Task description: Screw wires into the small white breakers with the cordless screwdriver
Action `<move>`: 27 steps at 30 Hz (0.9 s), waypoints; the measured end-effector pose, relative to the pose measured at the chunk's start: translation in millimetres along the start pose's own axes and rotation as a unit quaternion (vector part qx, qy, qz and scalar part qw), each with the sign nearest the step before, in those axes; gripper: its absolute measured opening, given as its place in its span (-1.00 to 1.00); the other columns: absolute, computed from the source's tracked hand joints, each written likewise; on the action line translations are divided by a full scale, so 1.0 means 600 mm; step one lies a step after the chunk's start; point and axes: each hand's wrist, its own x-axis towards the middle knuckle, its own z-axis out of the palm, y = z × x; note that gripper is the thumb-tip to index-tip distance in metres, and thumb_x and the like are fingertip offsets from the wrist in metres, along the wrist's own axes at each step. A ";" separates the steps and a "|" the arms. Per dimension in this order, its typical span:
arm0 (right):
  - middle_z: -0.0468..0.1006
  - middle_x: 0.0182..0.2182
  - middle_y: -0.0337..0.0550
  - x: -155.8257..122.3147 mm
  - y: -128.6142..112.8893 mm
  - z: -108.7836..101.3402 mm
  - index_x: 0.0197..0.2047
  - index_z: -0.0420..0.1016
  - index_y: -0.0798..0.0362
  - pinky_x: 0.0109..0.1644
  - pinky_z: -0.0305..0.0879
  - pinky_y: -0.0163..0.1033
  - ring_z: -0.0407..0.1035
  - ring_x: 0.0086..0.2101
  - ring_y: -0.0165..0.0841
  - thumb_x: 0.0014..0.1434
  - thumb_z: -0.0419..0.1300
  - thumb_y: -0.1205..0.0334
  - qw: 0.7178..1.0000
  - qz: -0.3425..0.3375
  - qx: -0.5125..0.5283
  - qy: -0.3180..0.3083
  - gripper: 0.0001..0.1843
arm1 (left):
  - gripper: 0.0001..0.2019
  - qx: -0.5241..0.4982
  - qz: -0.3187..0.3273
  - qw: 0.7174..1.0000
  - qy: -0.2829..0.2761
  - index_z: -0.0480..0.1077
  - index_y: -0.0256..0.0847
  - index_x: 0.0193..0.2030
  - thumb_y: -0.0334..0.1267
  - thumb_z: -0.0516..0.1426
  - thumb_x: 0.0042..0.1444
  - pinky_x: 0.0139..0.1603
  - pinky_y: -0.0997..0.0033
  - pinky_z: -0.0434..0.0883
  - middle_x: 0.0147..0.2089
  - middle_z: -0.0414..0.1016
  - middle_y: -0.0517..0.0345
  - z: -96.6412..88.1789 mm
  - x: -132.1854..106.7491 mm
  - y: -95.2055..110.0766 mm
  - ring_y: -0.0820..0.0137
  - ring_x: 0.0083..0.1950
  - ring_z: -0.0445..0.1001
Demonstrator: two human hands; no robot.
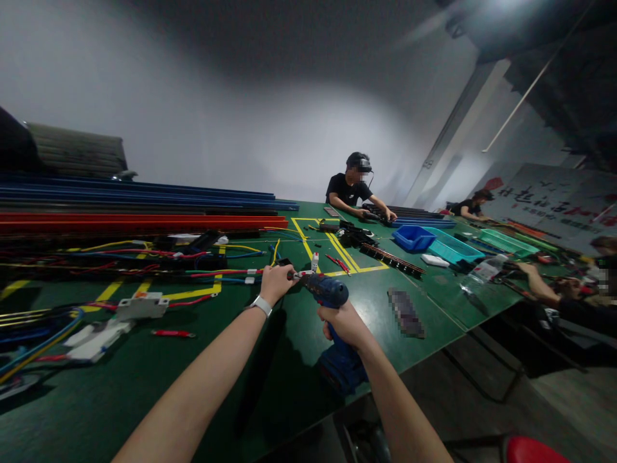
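My right hand (343, 320) is wrapped round the grip of a blue cordless drill (328, 289), its battery base low over the table's near edge. The drill lies level and its chuck points left, towards my left hand (276, 281). With fingers closed, my left hand pinches at a small dark part by the drill's tip; the fingers hide most of it. A small white and red piece (315, 262) stands just behind the chuck. Wires with red, blue and green insulation (231, 274) run up to my left hand from the left.
White circuit breakers (142, 306) and a short red wire (173, 334) lie left. Blue and orange rails (144, 222) stretch behind. A phone (405, 312), blue bin (413, 238), teal basket (456, 246) and bottle (483, 275) are right. A co-worker (354, 190) sits across the green table (299, 411).
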 end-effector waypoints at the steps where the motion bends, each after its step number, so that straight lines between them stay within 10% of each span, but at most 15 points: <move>1: 0.21 -0.76 -0.44 0.000 -0.001 0.000 -0.36 0.33 0.06 -0.66 0.11 -0.37 0.26 -0.74 -0.42 -0.07 0.12 0.31 1.000 -0.001 -0.002 0.000 -0.88 | -0.75 0.003 0.000 1.000 -0.001 0.52 -0.01 -0.26 0.05 0.15 0.05 -0.02 0.20 0.14 -0.27 0.61 0.11 0.000 0.000 0.000 0.18 -0.10 0.50; 27: 0.23 -0.74 -0.43 -0.003 -0.004 0.003 -0.37 0.30 0.05 -0.67 0.10 -0.36 0.26 -0.74 -0.42 -0.08 0.13 0.31 1.000 -0.009 0.005 0.010 -0.87 | -0.76 -0.006 0.001 1.000 0.008 0.52 -0.02 -0.28 0.04 0.16 0.05 -0.01 0.21 0.15 -0.28 0.61 0.11 0.002 0.001 -0.001 0.18 -0.11 0.51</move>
